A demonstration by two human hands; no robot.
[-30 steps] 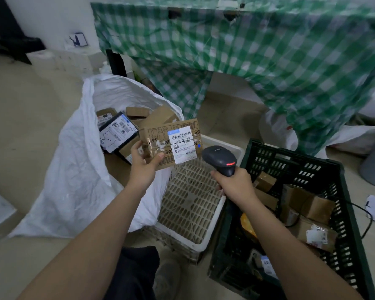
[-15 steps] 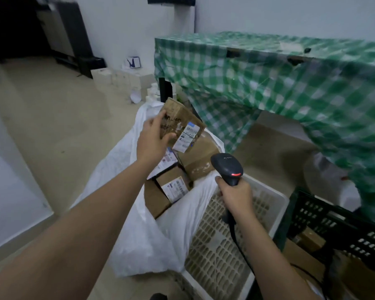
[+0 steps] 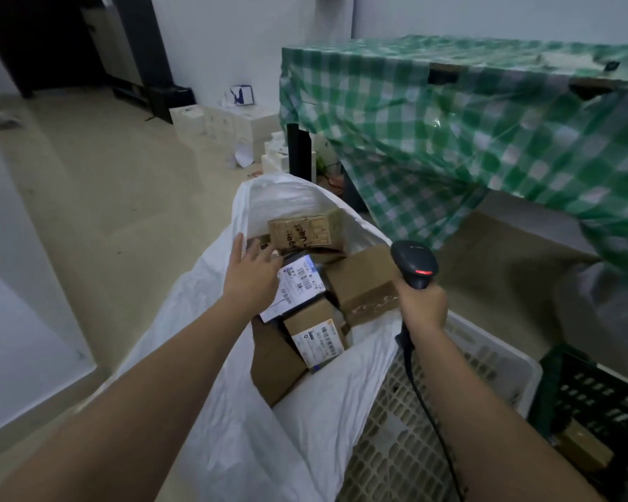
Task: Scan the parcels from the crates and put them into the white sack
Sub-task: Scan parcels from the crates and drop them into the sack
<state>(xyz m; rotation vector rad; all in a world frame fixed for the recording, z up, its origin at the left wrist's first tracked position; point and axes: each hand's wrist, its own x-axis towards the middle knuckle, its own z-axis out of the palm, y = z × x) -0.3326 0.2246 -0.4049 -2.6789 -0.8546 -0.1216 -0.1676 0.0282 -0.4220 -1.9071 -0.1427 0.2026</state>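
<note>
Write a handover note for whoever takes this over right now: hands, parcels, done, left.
Left hand: open, empty, over the white sack mouth.
Right hand: grips the scanner, red light on.
Printed brown parcel lies on top of the other parcels inside the sack.
White crate: no parcels on its visible part.
Left: the parcel visible in the green crate, at least.
</note>
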